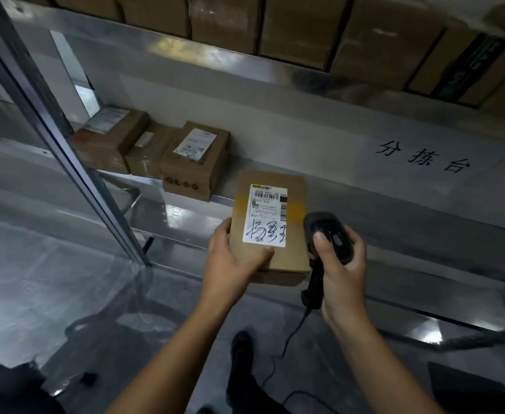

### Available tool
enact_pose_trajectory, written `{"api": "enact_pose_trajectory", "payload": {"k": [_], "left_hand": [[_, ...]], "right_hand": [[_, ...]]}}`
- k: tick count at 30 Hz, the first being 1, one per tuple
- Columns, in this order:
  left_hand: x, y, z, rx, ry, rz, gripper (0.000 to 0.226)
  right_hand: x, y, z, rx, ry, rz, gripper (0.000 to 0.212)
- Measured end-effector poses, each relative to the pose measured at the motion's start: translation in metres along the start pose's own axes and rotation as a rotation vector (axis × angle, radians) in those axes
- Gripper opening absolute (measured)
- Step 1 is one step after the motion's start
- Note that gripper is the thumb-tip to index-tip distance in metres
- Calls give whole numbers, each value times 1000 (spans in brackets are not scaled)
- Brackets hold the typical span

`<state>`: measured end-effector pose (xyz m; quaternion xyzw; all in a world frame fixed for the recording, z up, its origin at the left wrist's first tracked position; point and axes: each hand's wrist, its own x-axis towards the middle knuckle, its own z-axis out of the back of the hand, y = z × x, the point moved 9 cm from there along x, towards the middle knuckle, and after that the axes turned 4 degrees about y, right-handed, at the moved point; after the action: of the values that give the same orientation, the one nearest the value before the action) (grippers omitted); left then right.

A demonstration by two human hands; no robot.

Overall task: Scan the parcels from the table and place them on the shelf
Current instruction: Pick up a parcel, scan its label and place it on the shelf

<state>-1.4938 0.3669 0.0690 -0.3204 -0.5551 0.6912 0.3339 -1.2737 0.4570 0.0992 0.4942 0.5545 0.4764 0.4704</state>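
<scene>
Three parcels already sit on the shelf at ten o'clock. The left hand grips a labelled parcel, fingers curled round its near edge, at centre. At three o'clock of it the right hand wraps a scanner; scanning seems underway, shelving still to come.

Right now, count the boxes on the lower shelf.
3, side by side: left box, middle box, and right box nearest the held parcel. Others may hide behind them.

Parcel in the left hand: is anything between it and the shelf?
Nothing visible. The left hand holds the parcel over the shelf edge, beside three boxes; the stretch behind it looks bare. The scanner in the right hand is off to the side.
</scene>
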Motion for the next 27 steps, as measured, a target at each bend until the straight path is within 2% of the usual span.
{"api": "enact_pose_trajectory", "payload": {"k": [5, 9, 16, 23, 27], "left_hand": [[55, -6, 4, 75, 23, 48, 80], [102, -1, 3, 175, 9, 55, 78], [156, 14, -8, 417, -66, 66, 83], [182, 11, -28, 799, -40, -161, 55], [195, 9, -50, 998, 93, -287, 68]], "right_hand": [[51, -27, -31, 50, 6, -88, 60], [95, -50, -50, 91, 11, -154, 51], [143, -75, -73, 123, 34, -216, 51], [167, -88, -98, 129, 76, -238, 55], [178, -91, -107, 106, 63, -248, 52]]}}
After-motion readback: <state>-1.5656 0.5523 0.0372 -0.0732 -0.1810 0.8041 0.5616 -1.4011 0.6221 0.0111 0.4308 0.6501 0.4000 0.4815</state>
